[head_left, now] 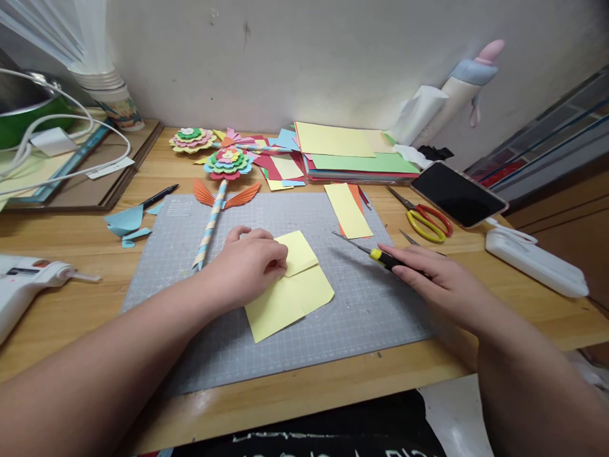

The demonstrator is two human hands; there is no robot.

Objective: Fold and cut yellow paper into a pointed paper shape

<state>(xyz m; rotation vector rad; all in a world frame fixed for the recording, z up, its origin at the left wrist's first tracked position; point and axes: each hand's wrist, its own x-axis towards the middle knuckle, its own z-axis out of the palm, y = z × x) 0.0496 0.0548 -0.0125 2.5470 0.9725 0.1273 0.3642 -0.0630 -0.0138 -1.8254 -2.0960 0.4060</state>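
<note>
Carefully now: holding yellow paper and a pointy tool

Could rip or crumple the paper by pinching too hard, or by tugging sideways with the left hand. Could also send it sliding crooked over the gray mat by pressing too lightly. Could poke the left fingers, or make a hole in the paper, by swinging the pointy tool across too fast. Might bump the striped flower stem too, by moving the left arm without looking, with so little room between stem and wrist.

Lies on the mat, partly under the left hand, sticking out to its right and down toward the body. Shows a line across the top part of the paper; cannot tell a fold from the edge of another piece there. Curls the left fingers in, seeming to pinch the paper near that line. Wraps the right hand around the yellow and black handle, well to the right of the paper. Points the thin tip up and left, just past the paper's right side, near it but not touching. Seems lifted off the mat, with a shadow below. Farther off, near the yellow strip, shows red and yellow scissors on the table.
</note>
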